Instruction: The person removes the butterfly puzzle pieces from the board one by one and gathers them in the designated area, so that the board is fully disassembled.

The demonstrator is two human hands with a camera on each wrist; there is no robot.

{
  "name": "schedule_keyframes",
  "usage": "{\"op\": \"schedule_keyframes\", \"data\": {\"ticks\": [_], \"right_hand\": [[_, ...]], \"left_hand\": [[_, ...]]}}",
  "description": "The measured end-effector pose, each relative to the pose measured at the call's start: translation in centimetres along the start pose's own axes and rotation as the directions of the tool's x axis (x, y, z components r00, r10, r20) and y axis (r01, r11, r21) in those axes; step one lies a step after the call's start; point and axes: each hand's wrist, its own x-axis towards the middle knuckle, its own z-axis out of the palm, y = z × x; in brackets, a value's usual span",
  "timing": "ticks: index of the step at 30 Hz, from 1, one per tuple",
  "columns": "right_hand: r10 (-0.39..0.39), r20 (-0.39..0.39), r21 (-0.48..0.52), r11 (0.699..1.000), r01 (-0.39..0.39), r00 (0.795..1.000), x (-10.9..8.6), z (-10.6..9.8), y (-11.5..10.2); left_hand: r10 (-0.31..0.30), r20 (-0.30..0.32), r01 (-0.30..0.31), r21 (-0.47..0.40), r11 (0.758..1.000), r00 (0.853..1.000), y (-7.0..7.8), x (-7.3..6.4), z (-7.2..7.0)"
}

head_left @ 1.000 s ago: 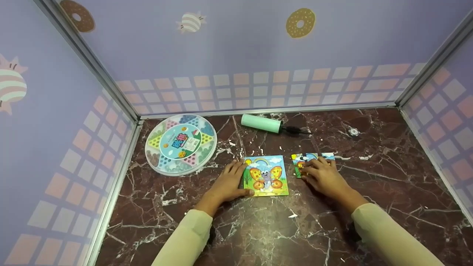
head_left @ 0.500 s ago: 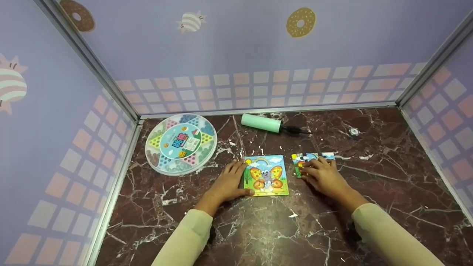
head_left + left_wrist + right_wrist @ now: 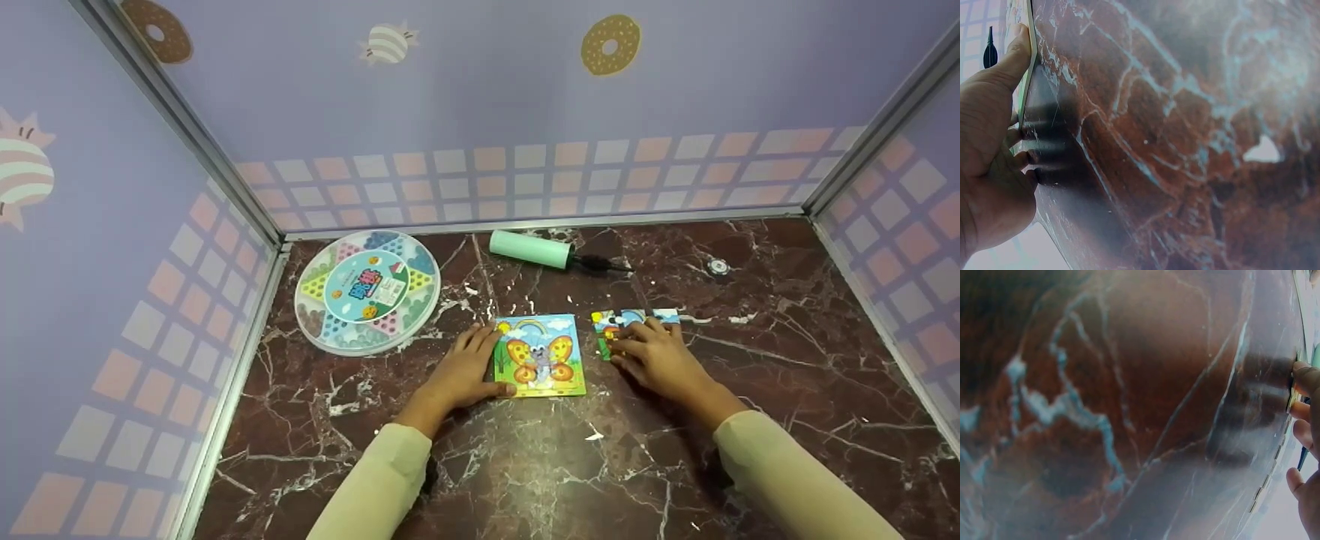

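Observation:
In the head view a square butterfly puzzle board [image 3: 541,356] lies flat on the marbled table. My left hand [image 3: 471,369] rests along its left side, the thumb on the lower left corner and the fingers at the left edge. From the left wrist, the board's edge [image 3: 1028,84] shows side-on beside that hand. To the right lies a group of puzzle pieces [image 3: 604,320] with similar bright print. My right hand [image 3: 660,360] bends over them, partly covering them. Its thumb and forefinger pinch a puzzle piece [image 3: 1292,395] at the table surface in the right wrist view.
A round Chinese checkers set [image 3: 367,292] with a clear lid lies at the back left. Behind the board are a mint-green hand pump [image 3: 531,250] with a black end and, farther right, a small round black-and-white disc [image 3: 718,268]. Purple panels [image 3: 480,97] enclose the table.

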Motion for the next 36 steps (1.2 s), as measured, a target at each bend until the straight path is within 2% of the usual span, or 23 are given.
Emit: {"op": "schedule_keyframes", "data": {"ticks": [7, 24, 36], "right_hand": [[0.021, 0.031, 0.000, 1.000, -0.021, 0.999, 0.1, -0.1, 0.0], [0.038, 0.038, 0.005, 0.999, -0.039, 0.999, 0.4, -0.2, -0.3], [0.033, 0.080, 0.005, 0.999, -0.033, 0.996, 2.4, 0.2, -2.2]], "left_hand": [[-0.001, -0.001, 0.001, 0.006, 1.000, 1.000, 0.0, 0.0, -0.1], [0.009, -0.001, -0.009, -0.003, 1.000, 1.000, 0.0, 0.0, -0.2], [0.006, 0.003, -0.006, 0.000, 1.000, 1.000, -0.1, -0.1, -0.1]]}}
